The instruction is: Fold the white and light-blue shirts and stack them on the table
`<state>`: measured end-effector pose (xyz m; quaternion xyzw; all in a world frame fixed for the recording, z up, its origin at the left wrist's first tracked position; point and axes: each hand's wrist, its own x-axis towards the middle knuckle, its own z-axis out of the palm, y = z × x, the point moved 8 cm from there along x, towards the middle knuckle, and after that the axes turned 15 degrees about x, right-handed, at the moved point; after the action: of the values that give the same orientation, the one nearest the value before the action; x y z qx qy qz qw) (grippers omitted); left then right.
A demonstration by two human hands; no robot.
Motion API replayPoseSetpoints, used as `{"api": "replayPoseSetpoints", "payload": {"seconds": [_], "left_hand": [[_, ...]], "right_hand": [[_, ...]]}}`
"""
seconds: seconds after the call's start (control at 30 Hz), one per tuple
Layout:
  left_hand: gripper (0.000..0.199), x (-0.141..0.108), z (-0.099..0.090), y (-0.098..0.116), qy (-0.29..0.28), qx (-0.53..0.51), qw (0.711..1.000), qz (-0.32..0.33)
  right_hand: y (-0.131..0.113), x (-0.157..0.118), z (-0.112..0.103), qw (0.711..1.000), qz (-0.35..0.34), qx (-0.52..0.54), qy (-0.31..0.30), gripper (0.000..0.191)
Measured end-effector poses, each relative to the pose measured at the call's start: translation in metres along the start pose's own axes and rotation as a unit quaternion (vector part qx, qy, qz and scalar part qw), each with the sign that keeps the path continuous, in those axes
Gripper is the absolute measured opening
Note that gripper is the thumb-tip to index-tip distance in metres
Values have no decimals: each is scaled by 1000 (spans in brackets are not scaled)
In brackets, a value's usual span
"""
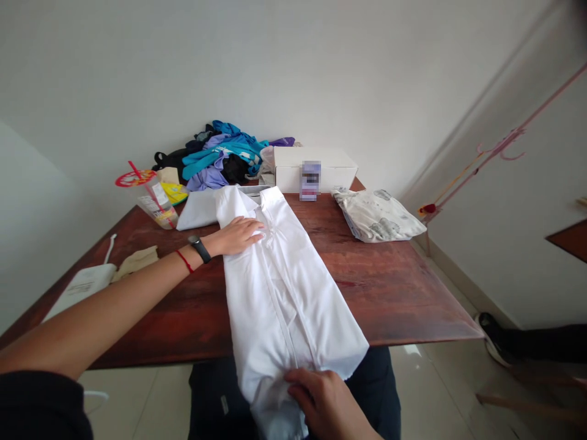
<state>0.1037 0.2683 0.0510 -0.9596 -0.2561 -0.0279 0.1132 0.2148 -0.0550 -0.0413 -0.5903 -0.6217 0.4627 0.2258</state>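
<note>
A white shirt (293, 269), its sides folded inward, lies lengthwise on the table with the collar end away from me. Its lower end hangs over the near edge onto my lap. My left hand (241, 236) rests flat on the shirt just below the collar, fingers stretched out. Down at the hem end, my right hand (328, 400) is closed on the fabric, thumb and fingers pinching it. Some creases run along the middle of the shirt, and part of the hem is hidden behind my right hand.
On the wooden table (394, 299) are a folded patterned garment (383, 217), a white box (288, 174), a heap of clothes (229, 153) and a plastic cup with a red straw (156, 201). A white device (82, 284) and a beige cloth (137, 260) lie left.
</note>
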Motion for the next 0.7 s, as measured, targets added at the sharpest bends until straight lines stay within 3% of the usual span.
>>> {"api": "replayPoseSetpoints", "payload": {"seconds": [0.1, 0.27, 0.4, 0.53, 0.7], "left_hand": [[42, -3, 1, 6, -16, -37, 999, 19], [37, 5, 4, 2, 10, -53, 998, -17], [27, 10, 7, 2, 20, -26, 999, -44], [33, 6, 8, 13, 25, 33, 996, -78], [44, -2, -11, 37, 27, 109, 989, -100]], "right_hand": [[5, -2, 3, 1000, -9, 2, -6, 25], [8, -6, 2, 1000, -20, 12, -1, 24], [13, -7, 3, 1000, -23, -1, -5, 27], [16, -7, 4, 997, -29, -61, -44, 39], [-15, -14, -23, 992, -61, -40, -107, 34]]}}
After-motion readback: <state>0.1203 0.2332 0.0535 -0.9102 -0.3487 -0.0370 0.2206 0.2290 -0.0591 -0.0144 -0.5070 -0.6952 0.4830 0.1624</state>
